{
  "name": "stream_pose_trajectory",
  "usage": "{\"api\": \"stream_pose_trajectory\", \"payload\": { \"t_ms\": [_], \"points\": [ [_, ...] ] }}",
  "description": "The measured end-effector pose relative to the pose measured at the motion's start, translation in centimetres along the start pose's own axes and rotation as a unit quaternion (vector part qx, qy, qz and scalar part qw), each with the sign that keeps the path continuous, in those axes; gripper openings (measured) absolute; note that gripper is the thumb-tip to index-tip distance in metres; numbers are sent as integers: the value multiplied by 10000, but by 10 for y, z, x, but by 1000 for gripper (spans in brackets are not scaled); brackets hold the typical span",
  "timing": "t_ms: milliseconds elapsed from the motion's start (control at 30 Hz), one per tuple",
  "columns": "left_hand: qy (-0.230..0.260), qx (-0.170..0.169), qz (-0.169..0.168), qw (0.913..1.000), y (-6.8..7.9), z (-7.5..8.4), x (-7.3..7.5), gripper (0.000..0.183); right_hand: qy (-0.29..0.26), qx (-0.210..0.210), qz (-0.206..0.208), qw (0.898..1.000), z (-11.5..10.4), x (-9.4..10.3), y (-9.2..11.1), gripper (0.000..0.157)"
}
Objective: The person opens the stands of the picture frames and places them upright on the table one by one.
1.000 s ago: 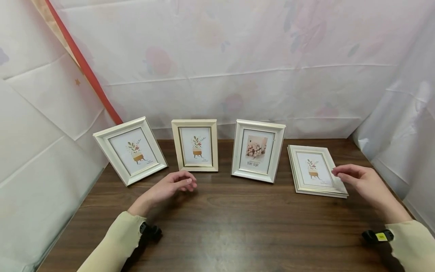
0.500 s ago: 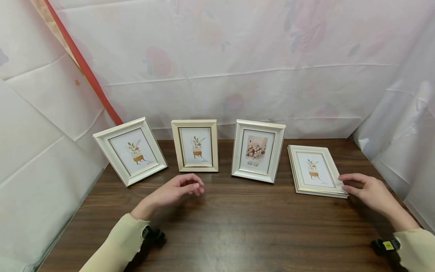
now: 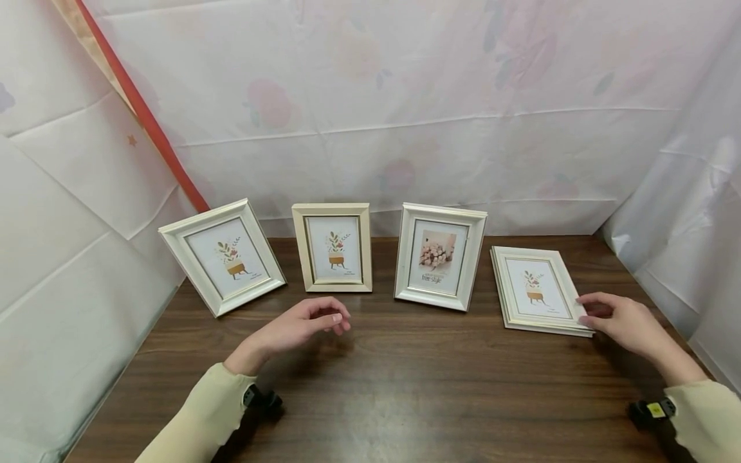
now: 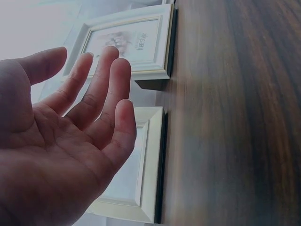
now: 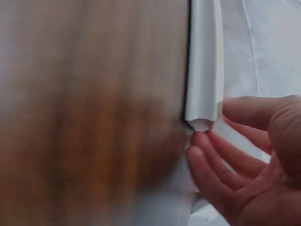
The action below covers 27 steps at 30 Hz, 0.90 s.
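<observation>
A cream-white picture frame (image 3: pixel 538 292) with a potted-plant print lies flat on the table at the right. My right hand (image 3: pixel 628 325) is at its near right corner. In the right wrist view the thumb (image 5: pixel 247 112) presses the frame's top face, and the fingers (image 5: pixel 202 165) curl in at the side edge of the white moulding (image 5: pixel 204 61). My left hand (image 3: pixel 301 325) hovers over the table with loosely bent fingers and holds nothing. Behind it stands a cream frame (image 3: pixel 332 286) with a plant print; the left wrist view shows the palm (image 4: pixel 61 155).
A white frame with a pink flower photo (image 3: pixel 437 254) stands right of centre. Another white frame (image 3: pixel 222 257) stands tilted at the far left. The dark wood table (image 3: pixel 405 386) meets a pale printed cloth backdrop (image 3: pixel 376 96), with a red strip (image 3: pixel 145 116) at left.
My right hand has come down and toward me along the lying frame's right edge to its near corner. My left hand has shifted slightly right. The frames stay put.
</observation>
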State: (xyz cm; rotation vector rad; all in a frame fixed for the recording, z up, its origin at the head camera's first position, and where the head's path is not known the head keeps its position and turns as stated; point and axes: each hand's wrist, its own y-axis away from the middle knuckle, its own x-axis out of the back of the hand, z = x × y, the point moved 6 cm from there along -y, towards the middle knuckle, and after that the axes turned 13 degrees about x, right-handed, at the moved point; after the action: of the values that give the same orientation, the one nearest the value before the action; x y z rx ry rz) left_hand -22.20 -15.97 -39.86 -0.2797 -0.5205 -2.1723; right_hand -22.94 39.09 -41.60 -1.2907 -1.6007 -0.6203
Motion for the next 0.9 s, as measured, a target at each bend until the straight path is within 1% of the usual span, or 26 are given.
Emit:
{"api": "stream_pose_trajectory", "payload": {
  "t_ms": [100,267,367,433,533,600,633,700,900],
  "points": [
    [27,35,-36,10000,0,1,-1,29,-125,-123,-359,9992,4,1,-10,47],
    [-49,80,-66,9999,-2,-1,-4,29,-132,-278,-570,9979,11,7,-30,46],
    [-60,115,-154,9998,-3,-2,-6,30,-246,-360,-523,9977,14,13,-43,44],
    [-23,145,-299,9994,-2,-2,-8,31,-402,-475,-491,9969,17,15,-51,43],
    [68,298,-541,9981,-2,-4,-12,33,-611,-627,-442,9952,20,17,-64,43],
    [66,363,-645,9972,-2,-4,-13,33,-687,-738,-415,9940,23,17,-71,44],
    [60,415,-665,9969,-2,-4,-14,33,-677,-780,-391,9939,24,17,-75,44],
    [19,418,-688,9968,-2,-4,-15,33,-675,-858,-339,9934,26,16,-83,44],
    [-122,409,-806,9958,-4,-7,-17,32,-178,-1012,-71,9947,30,13,-101,36]
  ]
}}
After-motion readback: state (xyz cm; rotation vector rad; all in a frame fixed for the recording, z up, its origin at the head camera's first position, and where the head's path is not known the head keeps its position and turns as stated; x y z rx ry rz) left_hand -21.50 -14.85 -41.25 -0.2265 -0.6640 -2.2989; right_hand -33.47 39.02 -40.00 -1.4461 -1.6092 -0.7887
